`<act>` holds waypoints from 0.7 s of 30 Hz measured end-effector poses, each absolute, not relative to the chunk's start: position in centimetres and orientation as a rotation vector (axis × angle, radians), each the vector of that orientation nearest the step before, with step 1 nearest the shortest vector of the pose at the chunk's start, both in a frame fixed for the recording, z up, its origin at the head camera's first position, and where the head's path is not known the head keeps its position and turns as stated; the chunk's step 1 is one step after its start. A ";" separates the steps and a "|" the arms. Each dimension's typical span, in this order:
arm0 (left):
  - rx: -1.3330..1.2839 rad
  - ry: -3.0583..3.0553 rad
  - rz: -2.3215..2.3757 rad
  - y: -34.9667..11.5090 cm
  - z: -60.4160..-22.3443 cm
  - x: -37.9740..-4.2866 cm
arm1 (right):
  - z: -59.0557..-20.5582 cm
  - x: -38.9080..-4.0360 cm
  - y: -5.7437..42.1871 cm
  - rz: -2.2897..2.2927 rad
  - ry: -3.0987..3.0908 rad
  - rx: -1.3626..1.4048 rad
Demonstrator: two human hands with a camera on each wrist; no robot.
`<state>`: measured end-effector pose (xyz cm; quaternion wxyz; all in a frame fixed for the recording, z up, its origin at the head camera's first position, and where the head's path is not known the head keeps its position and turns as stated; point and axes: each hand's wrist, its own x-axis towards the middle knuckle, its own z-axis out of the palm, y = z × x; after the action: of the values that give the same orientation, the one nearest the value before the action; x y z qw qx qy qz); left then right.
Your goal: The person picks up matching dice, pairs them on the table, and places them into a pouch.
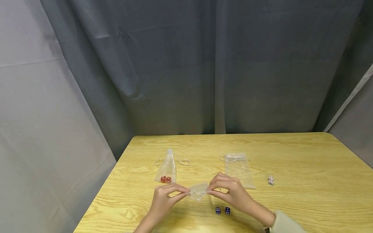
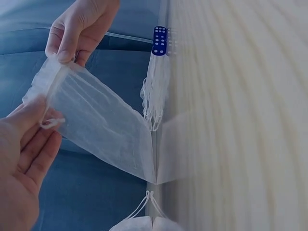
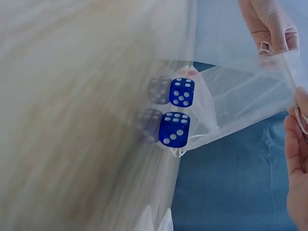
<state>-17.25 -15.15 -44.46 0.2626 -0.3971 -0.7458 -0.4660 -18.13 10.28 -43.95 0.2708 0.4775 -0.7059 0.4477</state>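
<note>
A small sheer white drawstring bag hangs upright between my hands, its bottom at the table in the left wrist view. My left hand pinches one side of its mouth between thumb and fingers. The other side is pinched by my right hand. In the left wrist view the see-through bag looks empty, with a cord loop near the left fingers. Two blue dice with white dots, one beside the other, lie on the table just below my right hand.
Back left on the wooden table lies a drawn-closed sheer bag holding two red dice. A flat sheer bag lies behind my right hand. Two white dice sit farther right. Grey curtains stand behind the table.
</note>
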 end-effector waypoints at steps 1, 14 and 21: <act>-1.075 -2.019 -1.267 -15.1 -44.4 -17.2 | -44.0 -18.1 10.2 1.208 -1.900 1.290; -1.064 -2.027 -1.316 -14.6 -44.1 -17.0 | -44.0 -18.2 9.9 1.230 -1.875 1.313; -1.076 -2.021 -1.366 -14.5 -44.0 -17.1 | -43.9 -18.4 9.7 1.288 -1.862 1.326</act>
<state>-17.06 -14.46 -43.99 0.2358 -0.3922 -0.7367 -0.4979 -18.40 9.71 -43.90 0.2558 0.4886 -0.6860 0.4746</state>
